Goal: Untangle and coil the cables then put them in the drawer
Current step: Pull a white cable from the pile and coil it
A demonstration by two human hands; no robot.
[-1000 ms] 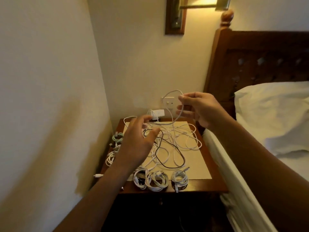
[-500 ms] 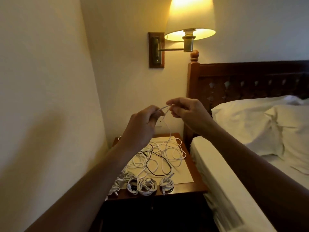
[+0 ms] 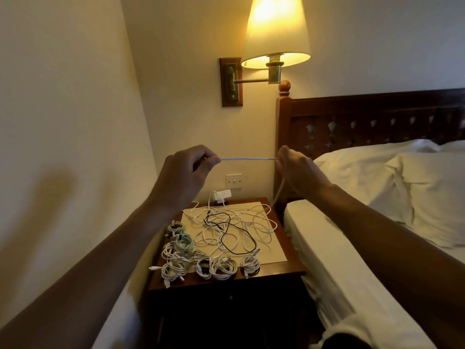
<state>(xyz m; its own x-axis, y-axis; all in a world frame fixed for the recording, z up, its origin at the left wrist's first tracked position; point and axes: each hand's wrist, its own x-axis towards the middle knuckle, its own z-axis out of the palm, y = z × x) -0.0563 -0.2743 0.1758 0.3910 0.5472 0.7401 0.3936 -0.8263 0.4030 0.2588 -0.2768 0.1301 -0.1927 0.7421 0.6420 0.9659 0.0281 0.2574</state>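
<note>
White cable (image 3: 249,159), taut between both hands

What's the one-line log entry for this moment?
left hand: pinches white cable | right hand: grips same cable, straight between hands | loose tangle: on nightstand | coiled cables: along front edge

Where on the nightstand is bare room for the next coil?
The mat is bare at its near right corner, between the loose tangle, the rightmost coil and the bed. Left side and front edge: crowded with coiled cables.
</note>
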